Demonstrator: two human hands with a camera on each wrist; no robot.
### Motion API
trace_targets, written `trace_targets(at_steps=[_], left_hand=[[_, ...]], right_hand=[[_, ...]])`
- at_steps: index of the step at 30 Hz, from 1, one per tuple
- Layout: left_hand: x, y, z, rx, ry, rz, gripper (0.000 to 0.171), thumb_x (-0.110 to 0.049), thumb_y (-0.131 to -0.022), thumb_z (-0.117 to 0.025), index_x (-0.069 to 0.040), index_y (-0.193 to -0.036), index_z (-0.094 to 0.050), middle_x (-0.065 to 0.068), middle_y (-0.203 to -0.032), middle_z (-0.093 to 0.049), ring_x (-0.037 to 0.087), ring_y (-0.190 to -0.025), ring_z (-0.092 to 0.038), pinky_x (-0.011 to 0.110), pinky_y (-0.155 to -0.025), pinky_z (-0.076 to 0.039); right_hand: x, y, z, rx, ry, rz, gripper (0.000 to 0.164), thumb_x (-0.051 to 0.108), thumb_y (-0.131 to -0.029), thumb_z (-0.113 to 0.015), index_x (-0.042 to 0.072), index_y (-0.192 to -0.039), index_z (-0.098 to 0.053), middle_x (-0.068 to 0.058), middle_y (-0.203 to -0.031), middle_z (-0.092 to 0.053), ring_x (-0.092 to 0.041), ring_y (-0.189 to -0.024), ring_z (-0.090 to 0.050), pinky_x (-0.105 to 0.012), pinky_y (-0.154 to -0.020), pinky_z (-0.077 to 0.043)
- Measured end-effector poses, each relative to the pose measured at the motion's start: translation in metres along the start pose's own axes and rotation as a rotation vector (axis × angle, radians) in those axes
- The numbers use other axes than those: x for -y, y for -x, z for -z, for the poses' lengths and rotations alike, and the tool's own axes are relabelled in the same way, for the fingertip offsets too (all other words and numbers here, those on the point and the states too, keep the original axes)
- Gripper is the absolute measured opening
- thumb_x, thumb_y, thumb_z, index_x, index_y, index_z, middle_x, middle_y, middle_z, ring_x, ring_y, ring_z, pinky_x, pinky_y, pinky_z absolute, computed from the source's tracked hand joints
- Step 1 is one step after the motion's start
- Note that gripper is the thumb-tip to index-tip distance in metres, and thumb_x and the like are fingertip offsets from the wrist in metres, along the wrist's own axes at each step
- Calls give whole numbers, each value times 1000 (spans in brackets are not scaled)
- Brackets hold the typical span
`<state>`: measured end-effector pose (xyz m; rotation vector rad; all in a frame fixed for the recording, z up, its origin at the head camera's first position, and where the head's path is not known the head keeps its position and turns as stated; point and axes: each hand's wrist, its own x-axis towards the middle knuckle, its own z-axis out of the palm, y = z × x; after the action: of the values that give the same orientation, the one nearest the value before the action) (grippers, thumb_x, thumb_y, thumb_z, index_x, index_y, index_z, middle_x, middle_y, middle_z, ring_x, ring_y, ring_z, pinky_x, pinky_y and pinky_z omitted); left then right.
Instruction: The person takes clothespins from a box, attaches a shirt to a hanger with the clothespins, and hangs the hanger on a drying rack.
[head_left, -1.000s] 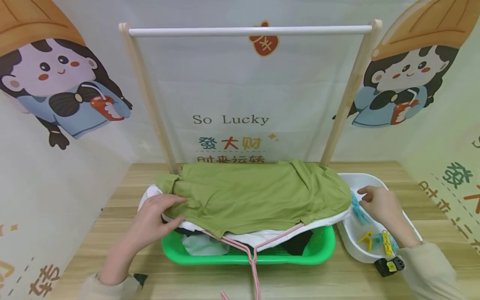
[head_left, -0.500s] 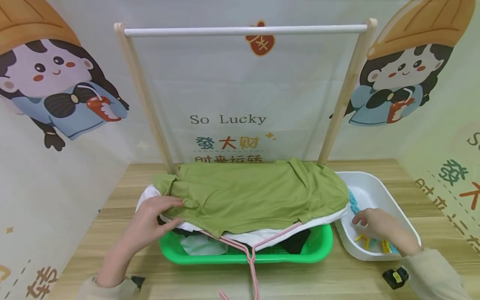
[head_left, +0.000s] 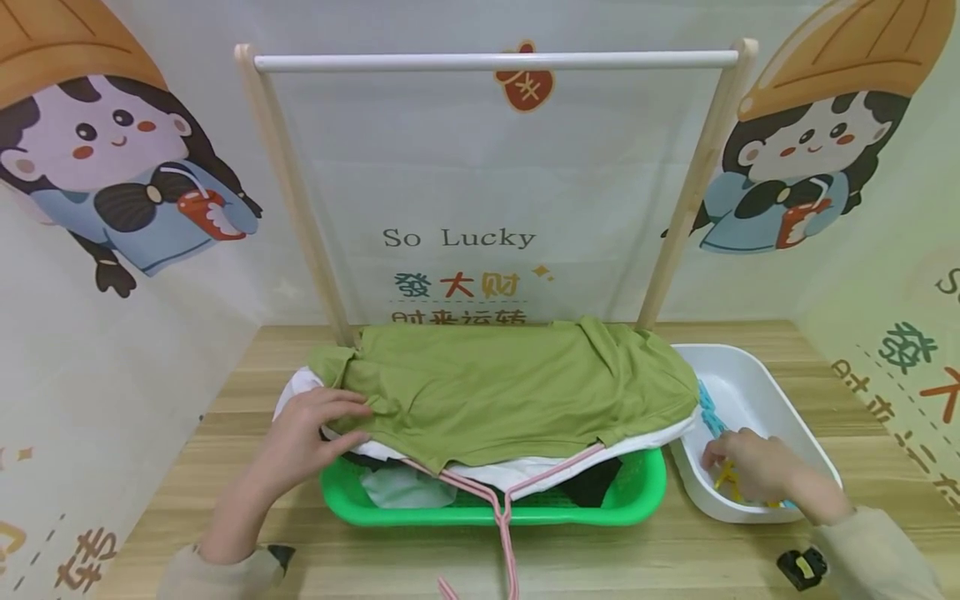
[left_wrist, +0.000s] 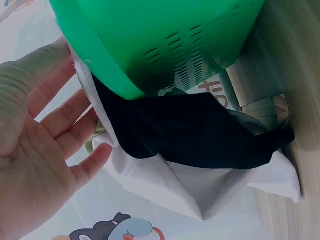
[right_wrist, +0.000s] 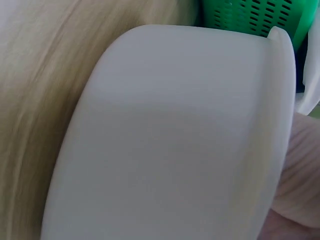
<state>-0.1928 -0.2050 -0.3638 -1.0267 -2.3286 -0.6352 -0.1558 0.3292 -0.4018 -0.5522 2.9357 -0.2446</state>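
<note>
A green shirt [head_left: 480, 392] lies spread over white cloth on top of a green basket [head_left: 495, 518]. My left hand [head_left: 307, 437] rests at the shirt's left edge, with fairly straight fingers touching the cloth in the left wrist view. Pink hanger wires [head_left: 504, 525] come out from under the shirt towards me. On the right, my right hand [head_left: 757, 462] reaches down into a white tray [head_left: 750, 383], over yellow clothespins [head_left: 726, 478]. Blue clothespins [head_left: 708, 408] lie beside it. The tray wall hides the right fingertips in the right wrist view, so a grip cannot be made out.
Behind the basket stands a wooden rack with a white crossbar [head_left: 495, 62]. Black cloth [left_wrist: 195, 130] hangs over the basket's side in the left wrist view. Grey cloth [head_left: 405, 487] lies inside the basket. A printed backdrop surrounds the wooden table [head_left: 225, 433].
My right hand has moved down and towards me inside the tray, from near the blue clothespins to the yellow ones. The left hand stays at the shirt's edge.
</note>
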Motion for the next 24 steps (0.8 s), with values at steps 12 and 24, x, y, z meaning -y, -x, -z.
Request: trace_targets(at_steps=[12,24], left_hand=[[-6,-12,14,260,-133,49,13,-12,-70,-80,-15,-81,-77,5,-95,-65,26,-86,-60,43,-70,-46],[-10,-16,18,361,-130,127,11,-9,-68,-77,-14,-78,-75,6,-100,-65,27,-91,-61,41,-75,-49]], right_hand=[[-2,1,-13,-111,91,127,30,3,-61,-75,22,-74,-54,12,-74,-47,-15,-72,-47,-33,-54,-37],[-12,-3,-16,-117,-44,224,34,-8,-57,-73,11,-83,-60,8,-79,-54,-9,-72,-51,-30,-65,-47]])
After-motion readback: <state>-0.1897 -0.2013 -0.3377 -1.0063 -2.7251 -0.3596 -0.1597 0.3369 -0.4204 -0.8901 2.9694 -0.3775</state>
